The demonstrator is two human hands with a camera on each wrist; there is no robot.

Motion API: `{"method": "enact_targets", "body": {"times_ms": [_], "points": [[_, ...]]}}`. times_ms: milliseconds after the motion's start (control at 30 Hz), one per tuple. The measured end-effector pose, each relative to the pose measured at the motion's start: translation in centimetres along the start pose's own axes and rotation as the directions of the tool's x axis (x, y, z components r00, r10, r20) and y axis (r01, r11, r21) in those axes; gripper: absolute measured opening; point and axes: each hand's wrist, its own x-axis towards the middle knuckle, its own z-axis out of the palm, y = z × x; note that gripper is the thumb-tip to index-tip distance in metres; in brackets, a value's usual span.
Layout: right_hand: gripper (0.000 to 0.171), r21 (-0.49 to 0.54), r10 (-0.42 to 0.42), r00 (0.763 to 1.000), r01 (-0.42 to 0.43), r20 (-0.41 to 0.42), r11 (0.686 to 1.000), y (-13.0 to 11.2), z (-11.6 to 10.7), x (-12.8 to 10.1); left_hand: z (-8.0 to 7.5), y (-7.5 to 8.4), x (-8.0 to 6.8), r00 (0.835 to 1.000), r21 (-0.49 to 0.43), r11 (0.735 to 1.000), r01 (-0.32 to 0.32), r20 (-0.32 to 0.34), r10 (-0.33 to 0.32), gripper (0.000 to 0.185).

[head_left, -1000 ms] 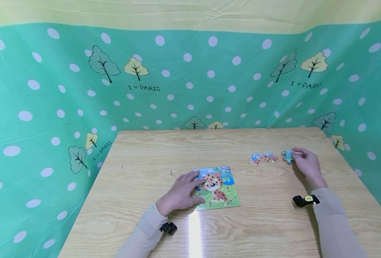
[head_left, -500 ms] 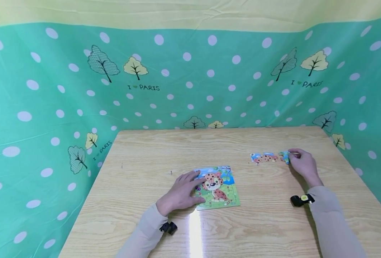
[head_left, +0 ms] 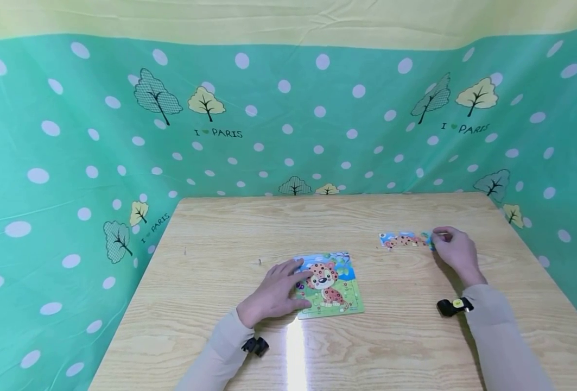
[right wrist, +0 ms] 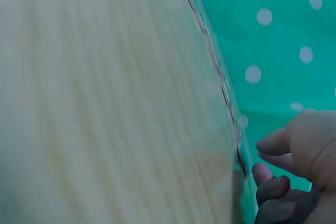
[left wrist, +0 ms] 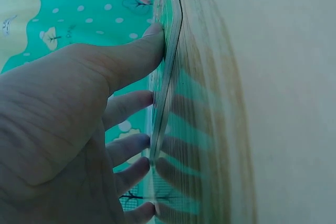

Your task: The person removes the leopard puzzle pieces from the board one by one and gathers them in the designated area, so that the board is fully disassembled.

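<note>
Left hand (head_left: 273,293) lies flat, fingers straight and spread, on the left edge of the puzzle board (head_left: 334,296). The board shows a spotted leopard cub and sits on the wooden surface (head_left: 210,271) at about 6 o'clock from the surface's centre. The left wrist view confirms it: the fingertips (left wrist: 144,98) and thumb press against the board's face, and the grip is fully extended with nothing enclosed.

Right hand (head_left: 456,252) is at about 3 o'clock from the board, well apart from it. Its fingers are curled and its thumb and forefinger pinch a small blue-green puzzle piece (head_left: 429,239). That piece is at the surface, touching or just beside the right end of a short row of joined pieces (head_left: 399,239); whether it has locked in cannot be told. The right wrist view is blurred and shows only curled fingers (right wrist: 273,182).

A green dotted cloth (head_left: 288,119) with tree prints stands behind and beside the surface.
</note>
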Motion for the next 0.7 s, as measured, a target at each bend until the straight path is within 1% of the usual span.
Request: {"method": "enact_targets", "body": {"times_ms": [167, 367, 533, 700], "points": [[0.042, 0.035, -0.081, 0.997, 0.082, -0.016, 0.996, -1.6, 0.7, -1.0, 0.1, 0.0, 0.1, 1.0, -0.01, 1.0, 0.004, -0.006, -0.004, 0.071], [0.039, 0.08, -0.168, 0.985, 0.166, 0.029, 0.983, -4.2, 1.2, -2.0, 0.1, 0.1, 0.1, 1.0, -0.013, 1.0, 0.008, -0.006, -0.008, 0.071], [0.033, 0.129, -0.265, 0.96, 0.253, 0.087, 0.959, -6.2, 2.2, -2.9, 0.1, 0.1, 0.1, 1.0, -0.019, 1.0, 0.013, -0.013, -0.014, 0.071], [0.027, 0.164, -0.32, 0.937, 0.296, 0.143, 0.941, -8.0, 4.0, -4.1, 0.1, 0.3, 0.1, 1.0, -0.024, 1.0, 0.019, -0.014, -0.019, 0.071]]}}
